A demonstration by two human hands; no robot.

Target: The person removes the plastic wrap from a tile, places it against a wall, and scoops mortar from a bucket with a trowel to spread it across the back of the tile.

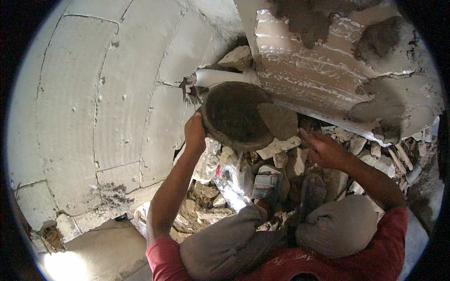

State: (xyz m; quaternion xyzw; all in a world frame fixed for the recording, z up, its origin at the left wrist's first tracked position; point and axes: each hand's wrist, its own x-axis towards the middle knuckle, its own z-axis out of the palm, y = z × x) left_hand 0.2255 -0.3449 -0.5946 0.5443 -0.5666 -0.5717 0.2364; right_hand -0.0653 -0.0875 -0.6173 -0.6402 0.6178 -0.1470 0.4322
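My left hand (195,131) grips the left rim of a dark, round mortar pan (232,112), with fingers closed on it. My right hand (318,147), just right of the pan, is closed on the handle of a trowel, whose grey, mortar-coated blade (276,121) lies over the pan's right side. The handle itself is largely hidden by my fingers. Behind the pan runs a white pipe (225,75), near torn material at the pan's left.
Panelled grey wall (117,93) on the left; mortar-patched, brownish surface (309,61) at upper right. Broken stones (281,158), crumpled plastic (229,180) and wooden sticks (402,157) lie below. My sandalled foot (266,185) rests among the rubble, my knees at the lower edge.
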